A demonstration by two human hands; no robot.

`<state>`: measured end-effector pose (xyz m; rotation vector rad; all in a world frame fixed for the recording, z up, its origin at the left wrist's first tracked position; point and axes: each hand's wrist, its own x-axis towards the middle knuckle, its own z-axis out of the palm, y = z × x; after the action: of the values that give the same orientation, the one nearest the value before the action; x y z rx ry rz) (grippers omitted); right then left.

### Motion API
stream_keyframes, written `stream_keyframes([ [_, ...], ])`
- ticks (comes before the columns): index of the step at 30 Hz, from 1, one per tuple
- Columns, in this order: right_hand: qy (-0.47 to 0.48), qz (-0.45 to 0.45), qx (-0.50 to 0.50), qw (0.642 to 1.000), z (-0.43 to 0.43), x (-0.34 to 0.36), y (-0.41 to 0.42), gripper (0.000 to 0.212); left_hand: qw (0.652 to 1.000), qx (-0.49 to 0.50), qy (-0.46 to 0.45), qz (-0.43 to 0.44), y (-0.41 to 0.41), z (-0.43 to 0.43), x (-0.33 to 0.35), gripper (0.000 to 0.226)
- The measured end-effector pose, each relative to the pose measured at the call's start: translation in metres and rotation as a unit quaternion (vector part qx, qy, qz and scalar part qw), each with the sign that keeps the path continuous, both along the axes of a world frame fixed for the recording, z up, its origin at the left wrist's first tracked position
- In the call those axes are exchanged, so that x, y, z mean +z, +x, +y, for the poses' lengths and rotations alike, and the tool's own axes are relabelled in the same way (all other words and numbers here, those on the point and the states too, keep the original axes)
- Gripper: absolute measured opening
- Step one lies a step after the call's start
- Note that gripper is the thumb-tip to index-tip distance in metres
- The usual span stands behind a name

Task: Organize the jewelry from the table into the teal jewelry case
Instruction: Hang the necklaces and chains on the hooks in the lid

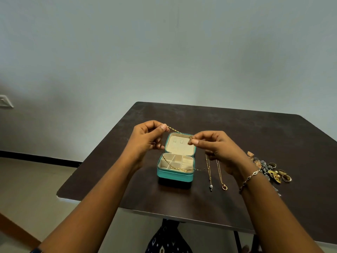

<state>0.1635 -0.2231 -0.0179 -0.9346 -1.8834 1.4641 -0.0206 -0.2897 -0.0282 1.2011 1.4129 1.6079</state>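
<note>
Jewelry case open; left hand and right hand each pinch the gold chain. Risk: slack over the 4 o'clock rim may snag dividers

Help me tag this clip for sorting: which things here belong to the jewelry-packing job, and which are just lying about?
Job: teal jewelry case, open; gold chain pinched by left hand and right hand; two necklaces and pile of rings and earrings on the table.
Lying about: wall switch plate; bracelet worn on the wrist.
</note>
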Motion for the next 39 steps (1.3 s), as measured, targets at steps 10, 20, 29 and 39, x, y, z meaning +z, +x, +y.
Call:
stream_keyframes([
  [10, -0.014, 0.182, -0.044, 0.982, 0.014, 0.053, 0.005, 0.023, 0.998, 0.016, -0.036, 0.048, -0.005, 0.004, -0.016, 0.009],
  [20, 0.067, 0.175, -0.079, 0.979, 0.031, 0.099, 0.023, 0.02, 0.983, 0.012, -0.096, -0.153, 0.021, 0.006, -0.019, 0.007],
  [29, 0.096, 0.171, -0.129, 0.972, 0.035, 0.104, 0.042, 0.015, 0.972, 0.02, -0.137, -0.189, 0.06, 0.003, -0.025, 0.011],
  [39, 0.088, 0.143, -0.218, 0.961, 0.064, 0.096, 0.064, 0.019, 0.997, -0.031, -0.01, 0.077, 0.106, -0.013, -0.027, 0.023],
])
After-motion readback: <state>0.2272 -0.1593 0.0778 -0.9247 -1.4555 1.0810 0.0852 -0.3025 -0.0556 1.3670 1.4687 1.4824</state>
